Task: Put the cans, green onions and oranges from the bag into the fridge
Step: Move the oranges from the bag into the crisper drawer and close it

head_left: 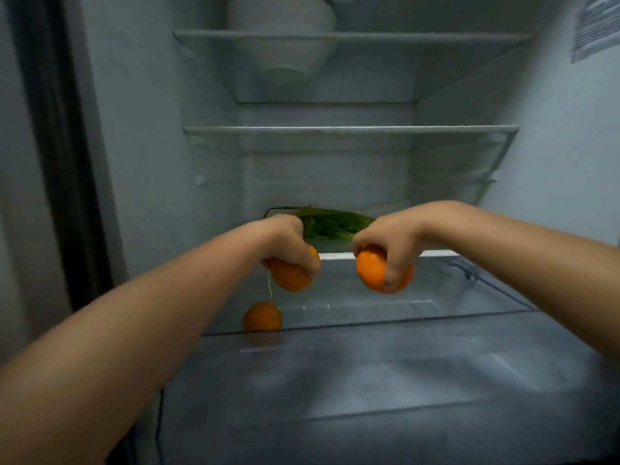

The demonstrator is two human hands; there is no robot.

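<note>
The fridge [151, 162] stands open and fills the view, its glass shelves [349, 129] stacked above a clear drawer [436, 290] at the bottom, pulled forward. Both arms reach in over that drawer. The left hand [288, 236] has its fingers curled over the top of an orange [290, 275]; the right hand [392, 243] clutches a second orange [372, 270] the same way, fingers wrapped down its front. Each grip is closed firmly on its fruit, and both oranges hang above the open drawer, near its back edge.

A third orange [262, 317] already lies in the drawer at its left front corner. Leafy greens [335, 224], which I take for the green onions, lie on the ledge just behind the hands. No cans and no bag are in view, so I cannot tell how that part stands.

The step in hand looks like the oranges going into the drawer, with the onions likely done. The next move calls for lowering both hands until the fruit is close to the drawer floor, then loosening the fingers, since round fruit let go from height would roll or knock.

A white bowl [281, 35] sits on the top shelf, well clear of the work, and a paper label [595, 26] is stuck on the right wall. Little blocks the way: the lying orange is below and just left of the left hand, and the drawer's front rim is low.
</note>
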